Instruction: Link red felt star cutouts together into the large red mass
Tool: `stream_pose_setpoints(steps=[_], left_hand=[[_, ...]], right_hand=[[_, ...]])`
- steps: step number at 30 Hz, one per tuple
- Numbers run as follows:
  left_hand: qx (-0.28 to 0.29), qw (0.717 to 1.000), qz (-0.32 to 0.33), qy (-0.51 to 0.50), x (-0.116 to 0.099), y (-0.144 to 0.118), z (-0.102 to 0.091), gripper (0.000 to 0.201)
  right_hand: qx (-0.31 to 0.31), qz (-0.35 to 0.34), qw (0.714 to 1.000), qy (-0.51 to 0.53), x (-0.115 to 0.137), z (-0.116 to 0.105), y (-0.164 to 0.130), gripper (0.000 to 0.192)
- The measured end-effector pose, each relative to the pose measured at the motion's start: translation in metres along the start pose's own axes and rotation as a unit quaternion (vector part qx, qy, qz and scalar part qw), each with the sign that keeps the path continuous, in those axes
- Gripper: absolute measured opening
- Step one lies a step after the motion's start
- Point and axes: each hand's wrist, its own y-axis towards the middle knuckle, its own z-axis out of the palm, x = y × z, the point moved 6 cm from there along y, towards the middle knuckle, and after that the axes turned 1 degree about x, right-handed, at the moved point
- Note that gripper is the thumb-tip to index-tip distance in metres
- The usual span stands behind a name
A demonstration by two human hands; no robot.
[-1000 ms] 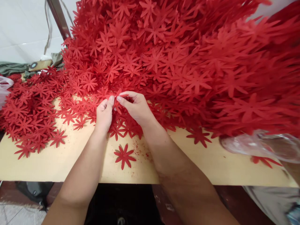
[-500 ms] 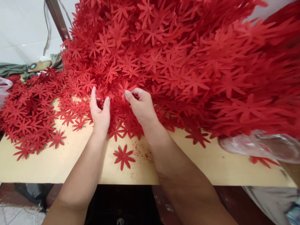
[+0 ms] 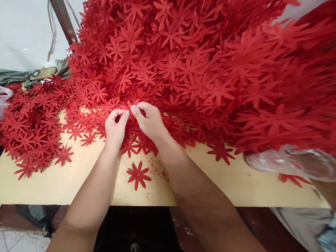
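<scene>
A huge heap of red flower-shaped cutouts (image 3: pixel 183 63) covers the back and right of a tan wooden board (image 3: pixel 78 182). My left hand (image 3: pixel 115 127) and my right hand (image 3: pixel 149 120) meet at the heap's front edge. Thumbs and forefingers of both hands pinch one red cutout (image 3: pixel 129 105) between them. A single red flower cutout (image 3: pixel 138 175) lies flat on the board just below my wrists, with red crumbs beside it.
A flatter spread of cutouts (image 3: pixel 31 129) lies at the left. A clear plastic bag (image 3: pixel 288 162) rests at the right edge, with another clear bag edge at far left (image 3: pixel 4 96). A metal bar (image 3: pixel 63 21) and olive cloth (image 3: pixel 15 75) stand behind.
Half a second ago my left hand was open and apart from the right. Now both hands have come together again and pinch a cutout.
</scene>
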Motion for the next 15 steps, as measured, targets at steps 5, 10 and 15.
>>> stream_pose_setpoints(steps=[5,10,15], left_hand=[[-0.065,0.997,-0.028,-0.024,0.004,0.004,-0.011,0.021],[-0.121,0.991,0.046,0.044,-0.003,0.005,-0.023,0.021],[-0.084,0.958,0.182,0.205,-0.023,-0.005,-0.015,0.032]], right_hand=[[0.034,0.058,0.980,0.186,-0.014,-0.004,0.001,0.031],[0.048,0.128,0.953,0.269,-0.028,-0.004,0.001,0.032],[0.042,0.162,0.948,0.272,-0.029,0.003,0.001,0.017]])
